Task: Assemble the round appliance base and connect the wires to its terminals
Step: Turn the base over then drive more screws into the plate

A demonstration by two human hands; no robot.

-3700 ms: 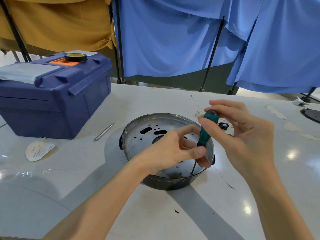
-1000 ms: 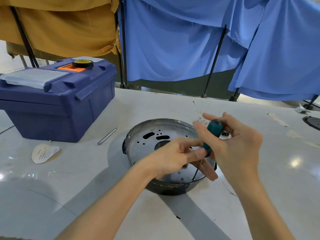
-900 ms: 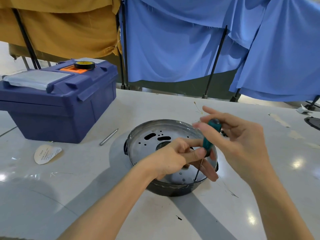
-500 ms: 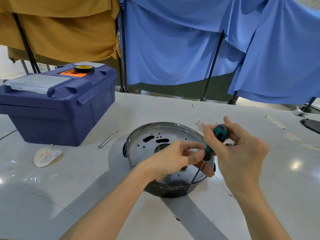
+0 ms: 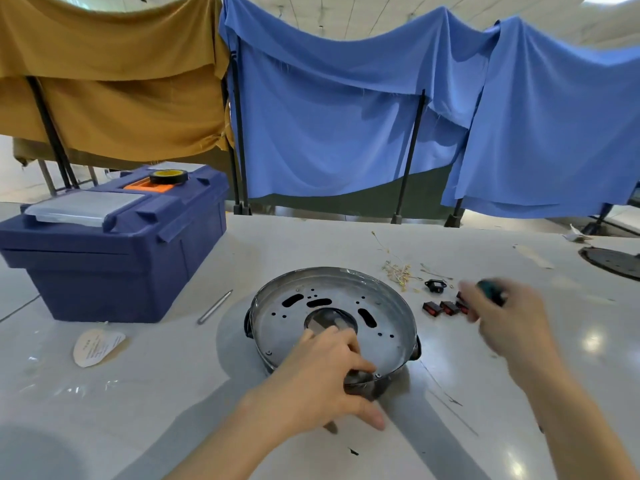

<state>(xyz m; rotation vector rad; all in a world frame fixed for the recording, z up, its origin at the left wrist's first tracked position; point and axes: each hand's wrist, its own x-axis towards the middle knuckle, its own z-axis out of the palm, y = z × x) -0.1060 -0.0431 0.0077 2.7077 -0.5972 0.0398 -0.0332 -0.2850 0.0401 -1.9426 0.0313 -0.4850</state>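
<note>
Progress check: the metal plate (image 5: 391, 327) sits inside the round base (image 5: 332, 270) and I can spot a couple of screws (image 5: 268, 352) along its near edge, so I reckon the base is mostly together. The wires (image 5: 398, 271) aren't hooked to anything yet. They're a loose bundle on the desk (image 5: 173, 393), beyond my right hand (image 5: 509, 323) and to its left, near a black socket (image 5: 435, 285), with some red switches (image 5: 445, 308) just left of it. My left hand (image 5: 311, 386) has its fingers (image 5: 346, 355) curled over the near rim, thumb outside, so the base is right under them. My right fingers are wrapped round the green screwdriver (image 5: 490, 289), off to the base's right. Bit blurry though.
</note>
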